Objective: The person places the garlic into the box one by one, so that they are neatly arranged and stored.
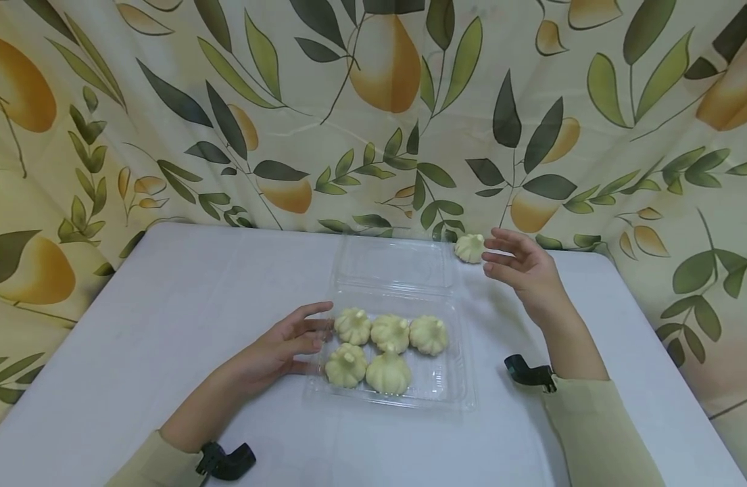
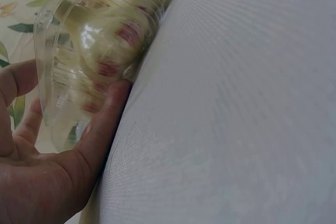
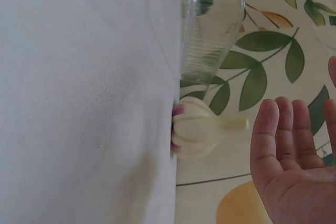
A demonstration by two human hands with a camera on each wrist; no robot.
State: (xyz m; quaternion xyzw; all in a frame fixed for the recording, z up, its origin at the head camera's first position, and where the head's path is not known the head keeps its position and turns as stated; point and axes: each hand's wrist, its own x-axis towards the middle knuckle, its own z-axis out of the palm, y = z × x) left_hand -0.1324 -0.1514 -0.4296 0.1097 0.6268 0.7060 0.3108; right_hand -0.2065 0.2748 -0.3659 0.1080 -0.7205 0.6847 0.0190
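Note:
Several pale garlic bulbs (image 1: 390, 333) sit in a clear plastic clamshell box (image 1: 446, 379) with its lid (image 1: 394, 264) folded back. My left hand (image 1: 288, 345) rests against the box's left side, fingers spread and fairly straight. In the left wrist view the thumb (image 2: 113, 103) touches the box wall low down, close to the bulbs with purple-marked bases. One more garlic bulb (image 1: 469, 248) stands on the table at the lid's right corner, stem up. Just right of it hovers my right hand (image 1: 525, 274), fingers extended and holding nothing; the right wrist view shows a gap between fingertips and bulb (image 3: 197, 127).
A white cloth covers the table (image 1: 227, 270). Behind its far edge hangs a curtain (image 1: 373, 155) printed with leaves and orange fruit. Dark camera mounts (image 1: 227, 462) are strapped at both wrists.

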